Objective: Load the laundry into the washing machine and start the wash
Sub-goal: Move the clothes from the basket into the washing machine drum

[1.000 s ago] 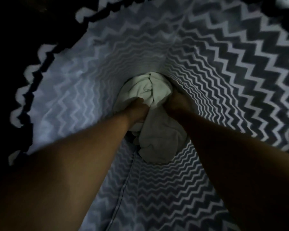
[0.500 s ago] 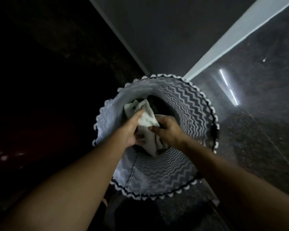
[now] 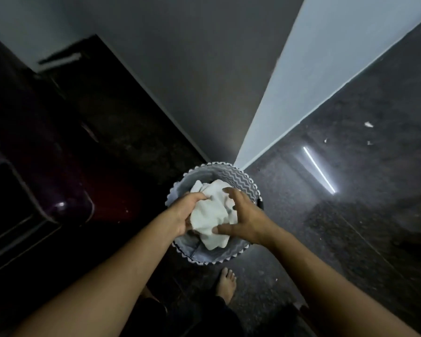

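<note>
A round laundry basket [image 3: 243, 184] with a grey-and-white zigzag lining stands on the dark floor below me. A bunched white cloth [image 3: 212, 215] hangs above its opening. My left hand [image 3: 184, 211] grips the cloth's left side. My right hand [image 3: 244, 217] holds its right side with fingers spread over the fabric. The basket's bottom is hidden behind the cloth and my hands. A dark rounded appliance [image 3: 46, 190], possibly the washing machine, sits at the left edge in shadow.
A grey wall corner [image 3: 265, 105] rises just behind the basket. Dark speckled floor [image 3: 338, 227] stretches right, with a bright light reflection [image 3: 319, 170]. My bare foot [image 3: 226, 284] stands just in front of the basket. The left side is very dim.
My head has risen out of the basket, so the whole room shows. Both hands have lifted the white cloth from the basket's bottom to above its rim.
</note>
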Demonstrator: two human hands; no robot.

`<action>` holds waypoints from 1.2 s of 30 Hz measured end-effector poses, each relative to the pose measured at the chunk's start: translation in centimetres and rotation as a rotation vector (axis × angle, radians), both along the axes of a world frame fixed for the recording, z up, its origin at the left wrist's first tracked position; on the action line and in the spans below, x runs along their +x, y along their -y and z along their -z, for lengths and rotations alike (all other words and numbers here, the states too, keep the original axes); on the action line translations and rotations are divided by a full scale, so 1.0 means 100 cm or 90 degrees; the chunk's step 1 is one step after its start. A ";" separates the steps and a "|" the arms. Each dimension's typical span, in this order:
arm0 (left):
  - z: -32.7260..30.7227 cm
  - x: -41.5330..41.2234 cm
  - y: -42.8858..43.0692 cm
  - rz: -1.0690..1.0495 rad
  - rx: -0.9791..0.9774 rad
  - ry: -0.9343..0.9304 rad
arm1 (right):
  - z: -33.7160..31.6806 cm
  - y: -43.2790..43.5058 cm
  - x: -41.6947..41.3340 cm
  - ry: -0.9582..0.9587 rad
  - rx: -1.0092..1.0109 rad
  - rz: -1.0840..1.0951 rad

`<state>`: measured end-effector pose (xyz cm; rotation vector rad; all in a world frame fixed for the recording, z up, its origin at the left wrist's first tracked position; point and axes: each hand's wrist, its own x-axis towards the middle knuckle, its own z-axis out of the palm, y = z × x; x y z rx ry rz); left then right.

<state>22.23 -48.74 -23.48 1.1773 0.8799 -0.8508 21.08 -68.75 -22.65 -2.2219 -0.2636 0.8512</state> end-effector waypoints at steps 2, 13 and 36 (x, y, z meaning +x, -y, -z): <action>-0.051 -0.001 0.004 0.023 -0.021 0.058 | -0.030 0.011 -0.003 0.025 -0.055 -0.026; -0.300 -0.022 -0.009 0.114 -0.183 0.300 | -0.169 0.004 0.002 0.193 0.123 0.140; -0.368 -0.020 -0.003 0.004 0.356 0.723 | -0.410 -0.047 0.010 0.500 0.286 0.110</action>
